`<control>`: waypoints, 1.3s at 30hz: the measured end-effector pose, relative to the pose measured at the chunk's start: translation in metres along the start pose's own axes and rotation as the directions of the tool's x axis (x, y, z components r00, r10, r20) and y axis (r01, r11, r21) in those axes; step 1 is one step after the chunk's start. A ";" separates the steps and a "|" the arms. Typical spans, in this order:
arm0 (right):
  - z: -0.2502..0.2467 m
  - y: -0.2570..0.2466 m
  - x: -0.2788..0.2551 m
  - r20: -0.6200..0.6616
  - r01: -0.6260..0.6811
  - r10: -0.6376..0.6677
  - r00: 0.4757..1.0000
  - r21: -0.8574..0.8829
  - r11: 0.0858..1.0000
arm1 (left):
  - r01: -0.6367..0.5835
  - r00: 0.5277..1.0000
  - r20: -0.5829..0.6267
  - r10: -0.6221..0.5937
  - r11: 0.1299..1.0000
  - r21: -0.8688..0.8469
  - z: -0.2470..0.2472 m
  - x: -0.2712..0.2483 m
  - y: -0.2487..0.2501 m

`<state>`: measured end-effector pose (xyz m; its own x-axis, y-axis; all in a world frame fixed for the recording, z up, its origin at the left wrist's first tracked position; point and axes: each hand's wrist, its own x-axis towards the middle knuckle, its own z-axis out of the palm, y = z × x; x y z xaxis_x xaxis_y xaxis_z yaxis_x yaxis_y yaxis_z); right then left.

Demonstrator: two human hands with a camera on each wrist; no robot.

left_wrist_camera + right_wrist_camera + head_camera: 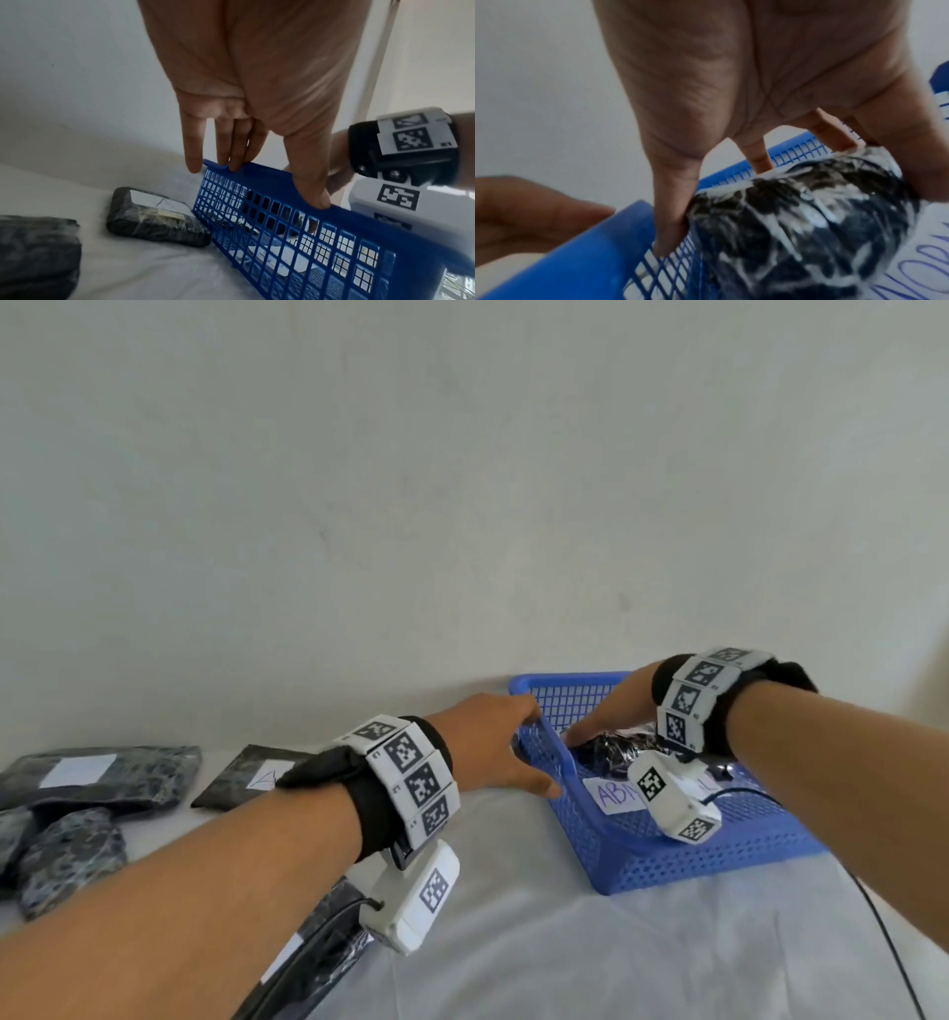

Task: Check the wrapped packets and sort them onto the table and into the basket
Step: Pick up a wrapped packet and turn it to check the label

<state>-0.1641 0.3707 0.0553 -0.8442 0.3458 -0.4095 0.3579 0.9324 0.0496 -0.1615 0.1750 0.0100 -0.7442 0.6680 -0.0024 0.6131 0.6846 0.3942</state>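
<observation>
Head view, left to right: black plastic-wrapped packets (102,775) with white labels lie on the white-covered table (513,942), the left hand (493,752) grips the blue mesh basket (693,860) rim, and the right hand (616,711) clasps a glossy black packet (803,223) inside it.

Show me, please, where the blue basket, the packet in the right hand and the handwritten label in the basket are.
blue basket (683,862), head view, on its near wall.
packet (795,227), right wrist view, on its wrapped dark top face.
handwritten label (611,796), head view, on the white paper's left part.
</observation>
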 end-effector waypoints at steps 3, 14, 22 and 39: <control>0.002 -0.006 0.013 0.026 0.038 -0.038 0.999 -0.004 0.999 | -0.033 0.998 -0.054 0.032 0.999 -0.031 0.008 0.005 -0.004; -0.002 -0.014 0.024 -0.017 0.085 -0.095 0.995 -0.298 0.951 | -0.014 0.999 0.030 0.012 0.997 0.080 -0.004 -0.001 -0.005; -0.030 -0.068 -0.072 -0.265 0.313 -0.393 0.880 -0.298 0.902 | 0.313 0.908 0.182 -0.378 0.898 0.309 -0.026 -0.041 -0.079; 0.098 -0.090 -0.125 -0.077 0.474 -0.469 0.880 0.069 0.878 | 0.041 0.970 -0.242 0.018 0.971 0.235 -0.082 -0.122 -0.032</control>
<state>-0.0518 0.2337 0.0122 -0.9412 -0.1254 -0.3136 -0.0587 0.9751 -0.2138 -0.1124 0.0473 0.0729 -0.7754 0.5892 0.2272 0.6271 0.7608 0.1672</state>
